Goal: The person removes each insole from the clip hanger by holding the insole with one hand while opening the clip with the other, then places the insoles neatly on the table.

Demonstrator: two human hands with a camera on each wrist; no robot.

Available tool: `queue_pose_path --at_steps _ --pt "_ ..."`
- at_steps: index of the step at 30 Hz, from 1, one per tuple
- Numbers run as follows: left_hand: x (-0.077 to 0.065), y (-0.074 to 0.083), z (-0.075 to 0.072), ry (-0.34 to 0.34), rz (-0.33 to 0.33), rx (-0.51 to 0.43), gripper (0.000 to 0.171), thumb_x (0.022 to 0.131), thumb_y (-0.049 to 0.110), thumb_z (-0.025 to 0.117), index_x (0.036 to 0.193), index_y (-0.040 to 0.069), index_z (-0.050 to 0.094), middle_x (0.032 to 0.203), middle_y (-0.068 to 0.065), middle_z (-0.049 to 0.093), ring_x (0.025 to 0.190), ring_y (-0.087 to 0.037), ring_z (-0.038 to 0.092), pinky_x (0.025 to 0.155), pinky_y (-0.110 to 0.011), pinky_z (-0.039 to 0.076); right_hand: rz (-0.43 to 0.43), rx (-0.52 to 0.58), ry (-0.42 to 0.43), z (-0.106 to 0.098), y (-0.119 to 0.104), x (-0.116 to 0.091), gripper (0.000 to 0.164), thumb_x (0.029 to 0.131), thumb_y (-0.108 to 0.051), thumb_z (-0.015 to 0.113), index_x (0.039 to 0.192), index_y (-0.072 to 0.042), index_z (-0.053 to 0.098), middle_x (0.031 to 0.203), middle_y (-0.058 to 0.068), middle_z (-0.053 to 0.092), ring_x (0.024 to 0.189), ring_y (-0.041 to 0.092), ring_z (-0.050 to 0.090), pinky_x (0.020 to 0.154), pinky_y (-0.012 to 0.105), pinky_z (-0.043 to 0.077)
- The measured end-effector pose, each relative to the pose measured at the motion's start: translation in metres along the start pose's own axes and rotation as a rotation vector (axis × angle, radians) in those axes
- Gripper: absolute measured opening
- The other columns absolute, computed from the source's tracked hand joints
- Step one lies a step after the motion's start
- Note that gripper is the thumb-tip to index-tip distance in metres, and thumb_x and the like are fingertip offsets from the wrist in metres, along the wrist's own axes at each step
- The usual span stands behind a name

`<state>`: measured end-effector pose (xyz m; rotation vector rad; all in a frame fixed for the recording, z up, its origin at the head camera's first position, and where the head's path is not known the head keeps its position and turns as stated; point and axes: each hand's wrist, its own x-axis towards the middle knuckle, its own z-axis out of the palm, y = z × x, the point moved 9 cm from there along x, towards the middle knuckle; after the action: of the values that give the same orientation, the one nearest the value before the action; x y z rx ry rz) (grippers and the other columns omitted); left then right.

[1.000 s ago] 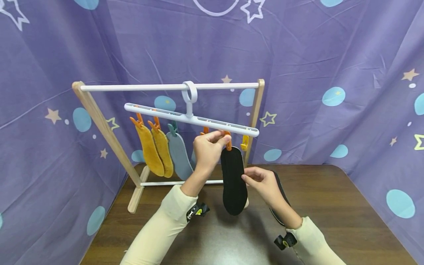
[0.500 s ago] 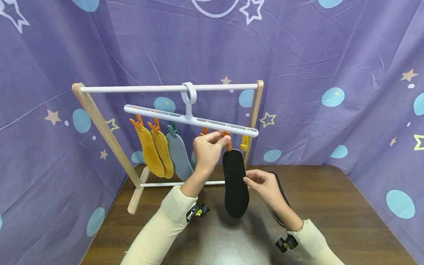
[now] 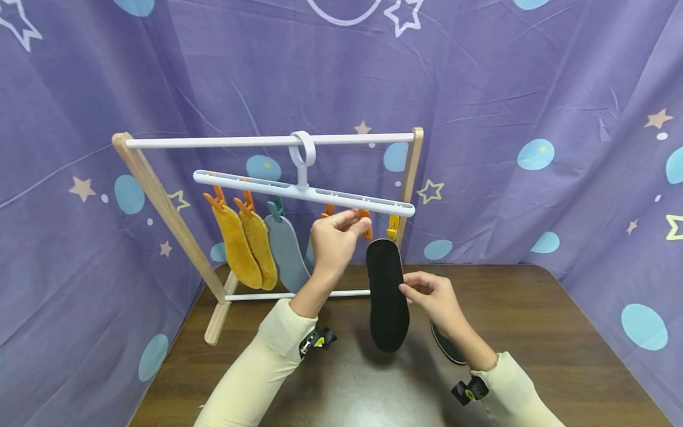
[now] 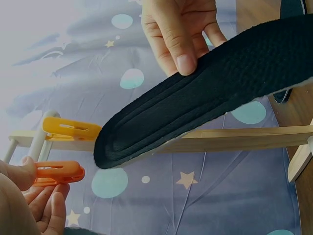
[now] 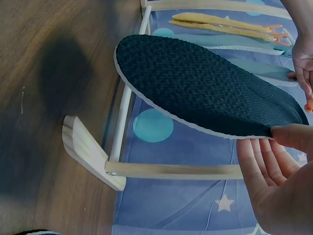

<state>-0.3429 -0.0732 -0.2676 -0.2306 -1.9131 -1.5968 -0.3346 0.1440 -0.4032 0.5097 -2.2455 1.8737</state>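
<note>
My right hand (image 3: 434, 299) pinches a black insole (image 3: 388, 296) by its side edge, thumb on one face and fingers behind. The insole hangs upright, its top end just below an orange clip (image 3: 366, 225) and apart from it. My left hand (image 3: 336, 240) pinches that orange clip between thumb and fingers under the white hanger bar (image 3: 352, 201). In the left wrist view a gap shows between the orange clip (image 4: 59, 172) and the insole's end. A yellow clip (image 3: 393, 227) hangs to the right with nothing in it.
Two yellow insoles (image 3: 237, 246) and a grey-blue insole (image 3: 287, 252) hang from clips on the left; another is partly hidden by my left arm. The hanger hooks over a rack's white rod (image 3: 213, 142). Another black insole (image 3: 448, 344) lies on the wooden table (image 3: 533, 332).
The black insole has come away from the orange clip, moving right and slightly down with my right hand. My left hand stays at the clip. The hanger bar has swung slightly.
</note>
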Motion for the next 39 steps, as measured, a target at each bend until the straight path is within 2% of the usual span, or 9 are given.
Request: queue_pose_path --at_steps 10,21,28,31,35,39 --pt "-0.001 -0.001 0.000 -0.001 -0.019 -0.017 0.023 0.078 0.006 0.088 0.096 -0.005 0.080 0.091 -0.019 0.078 0.083 -0.032 0.077 0.067 -0.015 0.057 0.045 -0.006 0.000 -0.014 0.010 -0.004 0.021 0.091 0.000 0.073 0.108 0.013 0.070 0.093 0.027 0.073 0.073 0.005 0.068 0.065 0.025 0.061" --pt "-0.002 -0.002 0.002 -0.014 -0.023 -0.018 0.024 0.078 0.005 0.087 0.099 -0.005 0.079 0.093 -0.019 0.078 0.086 -0.031 0.078 0.074 -0.033 0.063 0.124 -0.018 0.025 -0.036 0.016 -0.002 0.026 0.092 -0.002 0.073 0.112 0.015 0.069 0.094 0.019 0.075 0.078 0.004 0.069 0.068 0.030 0.063" --pt "-0.002 0.000 0.000 -0.015 -0.013 -0.006 0.025 0.078 0.009 0.088 0.099 -0.003 0.080 0.094 -0.018 0.078 0.086 -0.030 0.078 0.073 -0.032 0.064 0.160 -0.034 0.018 -0.049 0.026 0.003 0.028 0.094 -0.005 0.072 0.113 0.014 0.068 0.089 -0.001 0.076 0.079 0.005 0.071 0.069 0.029 0.064" --pt "-0.001 -0.001 0.001 -0.020 -0.019 -0.013 0.026 0.078 0.008 0.088 0.100 -0.004 0.079 0.094 -0.018 0.078 0.086 -0.031 0.078 0.074 -0.033 0.064 0.182 -0.049 0.014 -0.055 0.030 0.006 0.029 0.094 -0.006 0.072 0.114 0.015 0.067 0.093 0.003 0.077 0.079 0.004 0.071 0.071 0.032 0.064" --pt "-0.001 -0.002 0.002 -0.022 -0.036 -0.028 0.027 0.078 0.007 0.088 0.101 -0.005 0.079 0.094 -0.019 0.077 0.087 -0.032 0.078 0.074 -0.033 0.064 0.202 -0.111 0.012 -0.063 0.032 0.009 0.031 0.095 -0.009 0.072 0.115 0.014 0.068 0.101 0.015 0.077 0.081 0.000 0.070 0.073 0.032 0.064" --pt "-0.002 -0.002 0.002 -0.021 -0.038 -0.030 0.027 0.078 0.007 0.088 0.101 -0.005 0.079 0.094 -0.020 0.077 0.087 -0.032 0.078 0.074 -0.032 0.063 0.212 -0.144 0.025 -0.070 0.033 0.013 0.032 0.095 -0.010 0.072 0.116 0.013 0.068 0.103 0.014 0.077 0.081 -0.002 0.068 0.073 0.029 0.064"
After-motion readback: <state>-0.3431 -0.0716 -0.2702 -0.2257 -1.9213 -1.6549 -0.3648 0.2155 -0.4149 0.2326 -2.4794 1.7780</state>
